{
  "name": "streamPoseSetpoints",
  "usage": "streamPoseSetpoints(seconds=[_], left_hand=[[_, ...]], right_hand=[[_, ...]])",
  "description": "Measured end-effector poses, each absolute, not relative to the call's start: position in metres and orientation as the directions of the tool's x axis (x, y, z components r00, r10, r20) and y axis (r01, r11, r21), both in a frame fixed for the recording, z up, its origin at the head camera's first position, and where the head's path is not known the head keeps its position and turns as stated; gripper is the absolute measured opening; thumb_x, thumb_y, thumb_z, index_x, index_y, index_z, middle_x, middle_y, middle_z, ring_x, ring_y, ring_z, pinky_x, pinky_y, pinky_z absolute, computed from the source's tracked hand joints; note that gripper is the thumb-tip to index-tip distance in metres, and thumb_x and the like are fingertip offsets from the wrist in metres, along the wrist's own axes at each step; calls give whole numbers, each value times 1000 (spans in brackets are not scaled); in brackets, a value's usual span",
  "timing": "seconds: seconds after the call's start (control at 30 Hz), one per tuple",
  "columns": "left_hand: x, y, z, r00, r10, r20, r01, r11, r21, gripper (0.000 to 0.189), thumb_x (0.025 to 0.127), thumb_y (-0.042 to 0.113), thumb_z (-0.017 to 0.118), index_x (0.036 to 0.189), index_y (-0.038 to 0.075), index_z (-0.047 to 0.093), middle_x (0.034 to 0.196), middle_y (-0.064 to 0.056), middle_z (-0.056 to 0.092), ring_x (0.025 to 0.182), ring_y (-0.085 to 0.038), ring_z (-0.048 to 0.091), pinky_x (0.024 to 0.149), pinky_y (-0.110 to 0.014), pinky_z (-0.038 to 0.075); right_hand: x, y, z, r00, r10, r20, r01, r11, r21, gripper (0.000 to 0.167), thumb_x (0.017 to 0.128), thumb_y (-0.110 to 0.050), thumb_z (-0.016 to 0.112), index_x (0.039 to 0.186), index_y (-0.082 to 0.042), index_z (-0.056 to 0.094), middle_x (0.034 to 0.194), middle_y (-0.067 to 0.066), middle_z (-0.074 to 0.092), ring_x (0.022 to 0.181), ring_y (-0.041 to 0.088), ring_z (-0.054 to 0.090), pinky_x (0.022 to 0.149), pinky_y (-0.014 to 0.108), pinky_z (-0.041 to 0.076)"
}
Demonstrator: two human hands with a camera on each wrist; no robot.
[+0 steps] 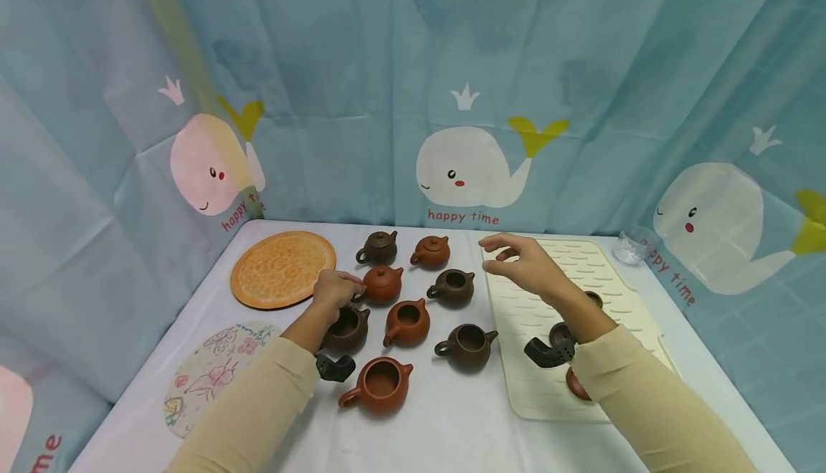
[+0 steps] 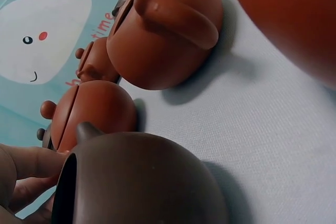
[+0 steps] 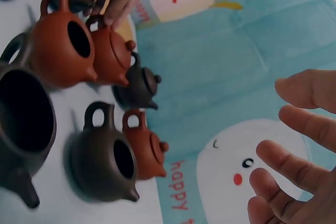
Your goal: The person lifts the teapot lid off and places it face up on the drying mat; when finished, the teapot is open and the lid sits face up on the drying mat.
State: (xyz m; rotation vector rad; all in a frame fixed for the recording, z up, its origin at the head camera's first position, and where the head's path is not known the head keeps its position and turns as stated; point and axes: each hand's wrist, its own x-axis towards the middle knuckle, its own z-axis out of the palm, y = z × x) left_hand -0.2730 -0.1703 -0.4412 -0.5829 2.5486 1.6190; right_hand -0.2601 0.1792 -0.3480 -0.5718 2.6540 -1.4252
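In the head view my left hand (image 1: 335,291) pinches the handle of a lidded reddish-brown teapot (image 1: 383,287) standing in the middle of the group. The right wrist view shows those fingers at the handle of the same teapot (image 3: 111,51). Just below that hand is a lidless dark brown teapot (image 1: 345,331), large in front of the left wrist camera. My right hand (image 1: 528,266) is raised over the left side of a cream mat, fingers spread and loosely bent, holding nothing. Nearest to it is another lidless dark teapot (image 1: 454,287).
Two lidded teapots, one dark (image 1: 379,248) and one red (image 1: 431,251), stand at the back. More lidless teapots (image 1: 381,385) stand in front. Loose lids (image 1: 576,385) lie on the cream mat (image 1: 525,394). A round orange board (image 1: 284,270) is left, a clear cup (image 1: 631,246) right.
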Motion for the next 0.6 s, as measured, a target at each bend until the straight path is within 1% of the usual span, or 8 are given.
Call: streamPoseSetpoints(seconds=[0.27,0.4,0.47,0.6], left_hand=[[-273,-168,-443,-925,-290,-245,-346,379,859,10,80,3,73,90,2,76,98,-14,66,94,-28,56,76,-38,46],[-273,-167,-442,-922,-298,-247,-352,380,855,10,80,3,73,90,2,76,98,-14,66,93,-28,58,76,-38,47],[-273,-166,-443,-920,-301,-251,-357,382,852,9,81,3,73,90,2,76,97,-14,67,92,-28,58,76,-38,47],[-274,-166,-444,-916,-308,-257,-367,381,849,8,82,4,73,90,2,75,97,-13,66,91,-26,58,75,-37,47]], right_hand=[[-270,147,-356,-923,-369,109,-281,452,-846,38,86,-18,71,123,-13,64,118,10,60,102,29,56,78,44,48],[-277,130,-362,-925,-367,100,-265,432,-862,36,86,-18,71,122,-15,65,117,9,61,100,28,57,73,43,50],[-280,122,-366,-922,-372,105,-265,410,-873,34,87,-17,71,121,-14,66,116,11,62,98,29,58,72,42,50],[-286,106,-374,-914,-389,115,-274,385,-881,32,88,-17,70,119,-13,67,119,12,62,102,28,57,80,42,49]])
